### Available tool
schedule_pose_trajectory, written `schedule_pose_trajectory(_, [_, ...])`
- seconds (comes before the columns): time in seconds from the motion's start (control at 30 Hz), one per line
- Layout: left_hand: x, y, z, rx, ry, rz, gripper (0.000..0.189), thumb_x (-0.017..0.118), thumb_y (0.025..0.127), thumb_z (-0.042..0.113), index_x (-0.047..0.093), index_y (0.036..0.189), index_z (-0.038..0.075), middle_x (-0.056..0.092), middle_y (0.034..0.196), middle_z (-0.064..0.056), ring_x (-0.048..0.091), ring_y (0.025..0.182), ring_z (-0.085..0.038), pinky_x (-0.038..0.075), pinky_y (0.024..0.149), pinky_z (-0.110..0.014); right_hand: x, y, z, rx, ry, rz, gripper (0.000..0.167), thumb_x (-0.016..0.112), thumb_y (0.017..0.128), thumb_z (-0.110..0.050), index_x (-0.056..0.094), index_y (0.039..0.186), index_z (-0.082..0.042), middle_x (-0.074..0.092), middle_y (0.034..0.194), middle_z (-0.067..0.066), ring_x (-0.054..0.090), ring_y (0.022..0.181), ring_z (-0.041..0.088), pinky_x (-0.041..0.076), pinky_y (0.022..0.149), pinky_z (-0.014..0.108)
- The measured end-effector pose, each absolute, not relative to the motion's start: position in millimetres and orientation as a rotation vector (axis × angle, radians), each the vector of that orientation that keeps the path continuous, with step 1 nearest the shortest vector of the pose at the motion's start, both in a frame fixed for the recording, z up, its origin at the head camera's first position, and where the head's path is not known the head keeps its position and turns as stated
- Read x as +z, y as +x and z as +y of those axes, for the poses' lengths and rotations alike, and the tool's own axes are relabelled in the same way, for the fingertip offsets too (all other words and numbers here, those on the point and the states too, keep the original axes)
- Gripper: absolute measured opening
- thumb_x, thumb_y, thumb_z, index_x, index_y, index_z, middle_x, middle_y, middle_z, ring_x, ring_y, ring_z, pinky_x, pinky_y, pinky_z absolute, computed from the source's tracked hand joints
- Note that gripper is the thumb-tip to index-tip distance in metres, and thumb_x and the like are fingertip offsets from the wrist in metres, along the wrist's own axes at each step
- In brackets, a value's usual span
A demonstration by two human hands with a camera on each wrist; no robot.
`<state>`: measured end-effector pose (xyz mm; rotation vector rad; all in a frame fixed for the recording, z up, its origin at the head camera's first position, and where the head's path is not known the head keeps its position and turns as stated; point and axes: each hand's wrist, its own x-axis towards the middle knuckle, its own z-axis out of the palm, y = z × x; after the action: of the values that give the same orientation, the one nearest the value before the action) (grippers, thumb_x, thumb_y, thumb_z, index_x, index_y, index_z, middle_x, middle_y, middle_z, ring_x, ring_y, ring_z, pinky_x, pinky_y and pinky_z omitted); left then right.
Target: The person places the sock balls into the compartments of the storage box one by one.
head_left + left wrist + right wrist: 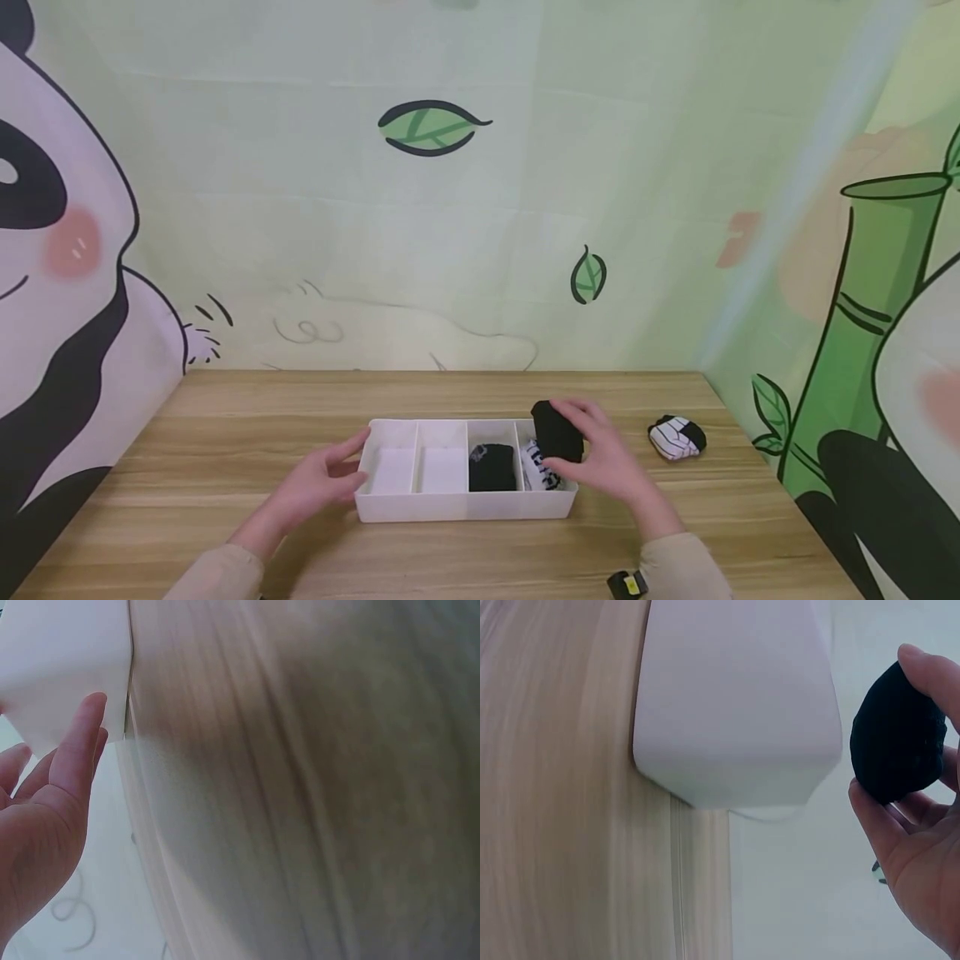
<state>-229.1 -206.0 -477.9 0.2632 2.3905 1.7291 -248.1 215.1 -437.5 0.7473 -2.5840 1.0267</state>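
A white box (462, 507) with side-by-side compartments stands on the table. My left hand (318, 486) is at its left end, with extended fingers (79, 746) touching the end wall. Above the right-hand compartment, my right hand (603, 454) holds a rolled black sock (557, 431) between thumb and fingers. The right wrist view shows this dark bundle (897, 739) clear of the box. Beneath it a black-and-white patterned sock (534, 467) lies in the rightmost compartment, partly hidden. Another black folded sock (492, 468) lies in the compartment to its left. The two left compartments show bare bottoms.
A folded white sock with black lines and patches (677, 438) lies on the wooden table (450, 562), right of the box. A printed cloth (480, 208) with pandas and bamboo hangs behind and beside the table. A black strap piece (626, 585) shows by the right sleeve.
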Motion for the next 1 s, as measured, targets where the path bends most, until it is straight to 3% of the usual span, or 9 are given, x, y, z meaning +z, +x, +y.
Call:
schedule_pose_trajectory(0.67, [-477.1, -229.4, -206.7, 1.721, 0.275, 2.389, 0.069, 0.07, 0.092, 0.011, 0.037, 0.153, 0.01, 0.033, 0.155, -0.021, 0.05, 0.128, -0.042, 0.058, 0.084, -0.036, -443.0, -243.8, 169.0, 1.057, 0.829, -2.609, 0.079, 0.087, 0.075, -0.027, 0.052, 0.144, -0.012, 0.046, 0.141, 0.011, 0.051, 0.125, 0.032, 0.045, 0.102, 0.051])
schedule_pose_trajectory(1.0, [-478.9, -230.2, -207.3, 1.732, 0.285, 2.372, 0.068, 0.069, 0.093, 0.008, 0.036, 0.153, 0.009, 0.033, 0.155, -0.021, 0.049, 0.129, -0.044, 0.057, 0.085, -0.036, -443.1, -240.0, 144.0, 1.052, 0.895, -2.561, 0.076, 0.087, 0.075, -0.026, 0.054, 0.141, -0.01, 0.049, 0.138, 0.01, 0.052, 0.123, 0.031, 0.047, 0.099, 0.049])
